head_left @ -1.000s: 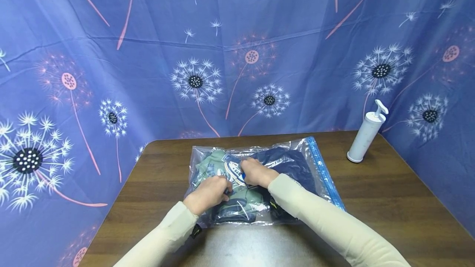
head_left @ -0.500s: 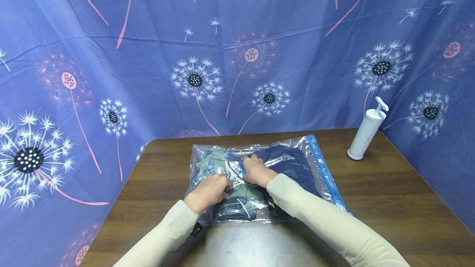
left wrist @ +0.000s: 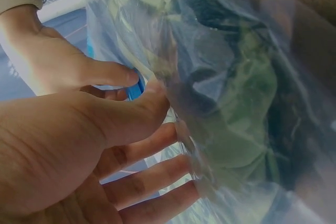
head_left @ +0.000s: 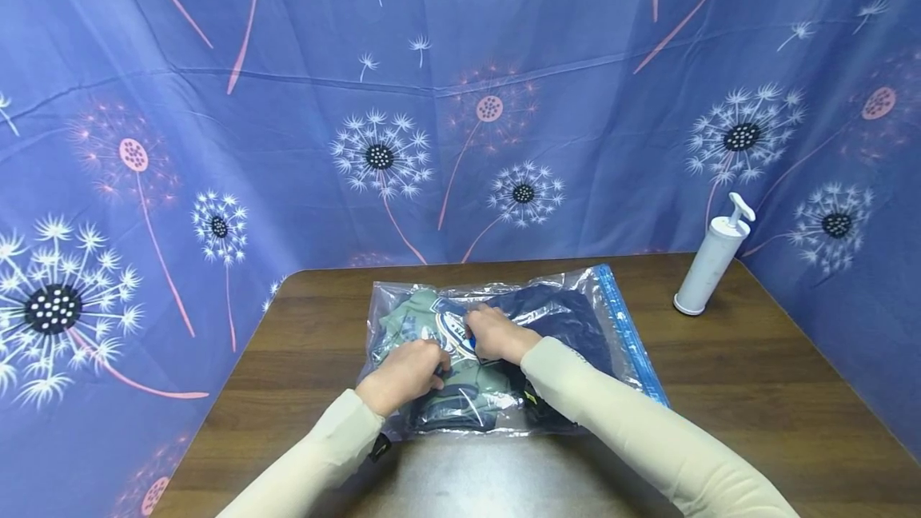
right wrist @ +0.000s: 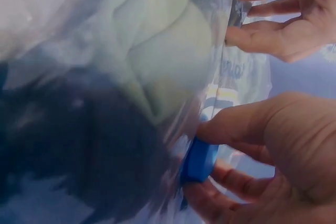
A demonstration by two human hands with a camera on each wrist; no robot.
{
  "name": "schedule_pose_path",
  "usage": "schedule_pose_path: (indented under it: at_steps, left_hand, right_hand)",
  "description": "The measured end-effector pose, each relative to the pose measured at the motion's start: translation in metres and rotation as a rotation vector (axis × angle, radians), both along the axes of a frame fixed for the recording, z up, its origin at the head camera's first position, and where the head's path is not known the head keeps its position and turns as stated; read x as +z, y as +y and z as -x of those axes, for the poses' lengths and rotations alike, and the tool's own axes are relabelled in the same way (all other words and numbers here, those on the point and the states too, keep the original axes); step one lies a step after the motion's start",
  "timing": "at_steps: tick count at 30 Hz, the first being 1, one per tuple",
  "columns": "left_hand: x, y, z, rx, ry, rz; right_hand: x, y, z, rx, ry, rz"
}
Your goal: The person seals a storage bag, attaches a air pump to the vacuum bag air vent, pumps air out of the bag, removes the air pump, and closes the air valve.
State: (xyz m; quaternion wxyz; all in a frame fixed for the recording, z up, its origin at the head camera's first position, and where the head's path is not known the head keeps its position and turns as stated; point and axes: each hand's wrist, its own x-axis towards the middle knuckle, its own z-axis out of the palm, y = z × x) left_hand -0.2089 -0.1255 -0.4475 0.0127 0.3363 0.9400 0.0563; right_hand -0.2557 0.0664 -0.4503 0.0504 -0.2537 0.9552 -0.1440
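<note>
A clear vacuum storage bag (head_left: 383, 296) lies flat on the table, with a green printed garment (head_left: 410, 318) and a dark navy garment (head_left: 576, 318) inside. My right hand (head_left: 496, 334) is over the bag's middle. In the right wrist view its thumb and fingers pinch a blue valve cap (right wrist: 200, 160) on the plastic. To the left of it, my left hand (head_left: 404, 374) pinches the bag's plastic between thumb and fingers. In the left wrist view its other fingers lie spread against the bag. The tips of both hands are partly hidden in the head view.
A white hand pump (head_left: 708, 266) stands upright at the table's back right. Along the bag's right end runs a blue zip strip (head_left: 629, 334). The brown wooden table (head_left: 302, 326) meets a blue dandelion-print cloth (head_left: 460, 142) behind and at the sides.
My right hand has shifted a little at the valve cap, slightly right and then back left. The left hand and the bag stay where they were.
</note>
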Motion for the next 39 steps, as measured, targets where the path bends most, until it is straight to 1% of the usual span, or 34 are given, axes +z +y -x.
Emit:
schedule_pose_path:
  at_steps: [3, 8, 13, 17, 22, 24, 29, 39]
  left_hand:
    - [0.0, 0.0, 0.0, -0.005, -0.001, 0.003]
    - [-0.001, 0.0, 0.001, -0.003, 0.0, 0.007]
    - [-0.001, 0.001, 0.001, 0.0, 0.002, 0.008]
    - [-0.002, 0.001, 0.001, 0.007, 0.007, 0.011]
    - [-0.001, 0.001, 0.0, 0.004, 0.006, 0.003]
    - [0.0, 0.001, -0.001, 0.005, 0.003, 0.002]
    - [0.0, 0.0, -0.001, 0.005, 0.001, -0.005]
    - [0.0, 0.0, -0.001, 0.006, -0.005, -0.006]
  right_hand:
    - [-0.001, 0.001, 0.0, 0.02, -0.009, -0.003]
    - [0.002, 0.001, -0.001, -0.013, -0.07, -0.02]
    - [0.005, 0.001, -0.004, -0.084, -0.107, -0.013]
    - [0.007, 0.001, -0.005, -0.14, -0.122, 0.027]
    - [0.006, -0.004, -0.007, -0.223, -0.117, 0.056]
    - [0.006, -0.007, -0.007, -0.24, -0.108, 0.058]
    - [0.004, -0.011, -0.006, -0.234, -0.098, 0.019]
    - [0.003, -0.011, -0.002, -0.154, -0.062, -0.072]
